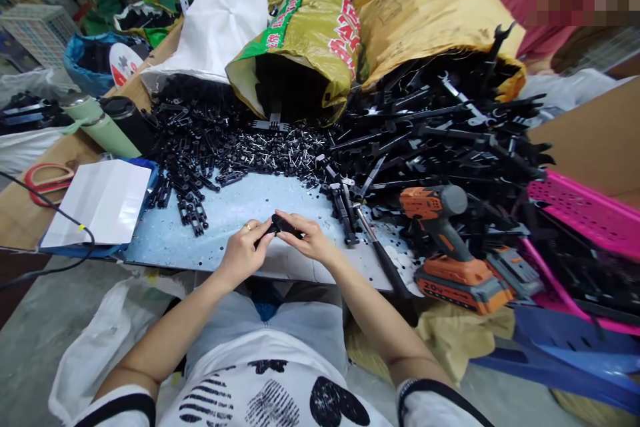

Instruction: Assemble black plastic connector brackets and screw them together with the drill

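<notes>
My left hand (245, 249) and my right hand (311, 238) meet over the front of the table, both closed on one small black part (278, 224). Fingers and thumbs pinch it from either side and cover much of it, so its exact kind is unclear. Beyond my hands lies a heap of small silver pins or screws (285, 150). Small black slotted pieces (190, 203) are piled to the left of it. At right, a few longer black pieces (345, 213) lie close to a black-handled metal tool (383, 253).
A cordless drill (440, 227) stands at right before a big pile of black wrench-like pieces (440, 127). Sacks (300, 33) open toward me at the back. A pink basket (590, 210) is far right. Scissors (47, 183), white paper (97, 203) and a green bottle (103, 127) sit left.
</notes>
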A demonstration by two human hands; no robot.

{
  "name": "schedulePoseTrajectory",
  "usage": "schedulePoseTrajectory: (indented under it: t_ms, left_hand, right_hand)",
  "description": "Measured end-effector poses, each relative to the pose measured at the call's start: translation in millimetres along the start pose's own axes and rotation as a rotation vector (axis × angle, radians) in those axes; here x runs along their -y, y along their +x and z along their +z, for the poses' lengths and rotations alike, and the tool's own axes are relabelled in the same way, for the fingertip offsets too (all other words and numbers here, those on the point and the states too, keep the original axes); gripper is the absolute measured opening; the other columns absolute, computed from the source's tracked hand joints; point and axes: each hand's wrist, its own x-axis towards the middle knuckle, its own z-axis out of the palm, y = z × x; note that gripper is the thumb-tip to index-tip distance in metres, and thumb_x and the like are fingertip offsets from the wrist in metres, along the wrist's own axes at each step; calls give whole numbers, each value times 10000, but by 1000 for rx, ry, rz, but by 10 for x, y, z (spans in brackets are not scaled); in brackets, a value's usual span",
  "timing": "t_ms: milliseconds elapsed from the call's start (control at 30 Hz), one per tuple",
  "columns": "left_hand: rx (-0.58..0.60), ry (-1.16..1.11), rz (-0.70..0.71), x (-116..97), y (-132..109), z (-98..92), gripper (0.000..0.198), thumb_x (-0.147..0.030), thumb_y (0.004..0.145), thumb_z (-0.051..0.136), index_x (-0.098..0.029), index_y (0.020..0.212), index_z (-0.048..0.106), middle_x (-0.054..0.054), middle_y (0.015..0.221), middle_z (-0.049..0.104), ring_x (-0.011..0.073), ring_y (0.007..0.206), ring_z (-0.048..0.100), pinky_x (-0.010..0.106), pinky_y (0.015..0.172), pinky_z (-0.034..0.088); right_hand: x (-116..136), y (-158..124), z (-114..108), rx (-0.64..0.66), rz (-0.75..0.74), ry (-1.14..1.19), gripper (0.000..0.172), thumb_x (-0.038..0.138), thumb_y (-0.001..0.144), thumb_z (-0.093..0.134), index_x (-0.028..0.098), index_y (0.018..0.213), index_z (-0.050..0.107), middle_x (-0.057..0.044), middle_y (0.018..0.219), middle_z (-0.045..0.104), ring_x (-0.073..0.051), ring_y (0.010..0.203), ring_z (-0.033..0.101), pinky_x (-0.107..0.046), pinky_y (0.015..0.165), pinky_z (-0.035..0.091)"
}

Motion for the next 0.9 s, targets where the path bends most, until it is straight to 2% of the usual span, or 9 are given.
schedulePoseTrajectory:
  t_ms: [100, 233, 333, 433, 567, 667, 733, 800, 900]
  left_hand:
    - [-30, -5, 31, -33, -13, 75, 331, -277, 920, 454, -163, 1196, 599, 83, 920, 619, 157, 844, 604, 282, 779, 502]
    - [-339, -49, 43, -154, 6, 222, 347, -268, 942, 411, -168, 1233, 571, 100, 961, 597, 155, 879, 588, 290, 775, 504]
    - [-373, -84, 97, -158, 41, 234, 332, -265, 943, 408, -172, 1205, 589, 97, 963, 607, 157, 883, 585, 298, 780, 502]
    - [-321, -102, 104, -50, 24, 263, 320, -278, 942, 408, -163, 1163, 609, 99, 970, 620, 170, 895, 585, 322, 806, 494]
    - [-359, -91, -171, 123, -141, 444, 353, -302, 953, 356, -151, 1197, 561, 115, 1015, 597, 159, 773, 601, 339, 741, 512]
    - [-218, 111, -252, 208, -245, 502, 383, -220, 918, 382, -166, 1279, 499, 165, 1191, 526, 232, 968, 596, 419, 838, 489]
    - [27, 298, -103, 245, -229, 463, 460, -133, 851, 441, -214, 1301, 491, 157, 1341, 441, 303, 1199, 468, 529, 990, 366]
    - [315, 415, 102, 272, -143, 402, 505, -70, 811, 453, -272, 1269, 523, 108, 1358, 458, 314, 1283, 374, 607, 1058, 209]
    - [559, 506, 264, 297, 13, 350, 481, -29, 823, 411, -268, 1213, 559, 97, 1135, 611, 274, 1170, 481, 604, 1056, 185]
  right_hand:
    - [37, -22, 1, 16, -34, -78, 525, 443, 884, 535, 244, 1364, 456, -69, 1005, 610, -177, 889, 574, -330, 848, 476]
    - [143, -68, 261, -222, 56, 15, 535, 493, 925, 413, 249, 1401, 402, -96, 1061, 581, -171, 791, 569, -323, 735, 518]
    - [177, -88, 436, -306, 86, 39, 541, 495, 933, 386, 263, 1422, 366, -101, 1080, 570, -166, 759, 562, -321, 695, 526]
    - [146, -70, 504, -289, 67, 25, 528, 479, 938, 395, 267, 1421, 364, -87, 1068, 575, -169, 822, 576, -320, 738, 522]
    - [51, -30, 416, -73, 60, -131, 495, 448, 965, 338, 231, 1408, 386, -78, 1073, 598, -167, 903, 589, -313, 818, 501]
    - [-77, -5, 49, 68, 104, -558, 431, 350, 967, 366, 177, 1347, 473, -122, 1180, 575, -214, 1023, 556, -347, 852, 476]
    - [-225, 28, -377, 21, 178, -916, 379, 199, 953, 347, 131, 1270, 544, -161, 1237, 540, -256, 1097, 512, -392, 870, 452]
    - [-411, 82, -874, -68, 262, -1228, 351, 84, 905, 355, 84, 1132, 623, -191, 1301, 485, -314, 1223, 406, -480, 949, 375]
    - [-618, 178, -1502, -33, 361, -1466, 275, 52, 863, 405, 66, 936, 670, -200, 1357, 431, -342, 1312, 292, -566, 1025, 245]
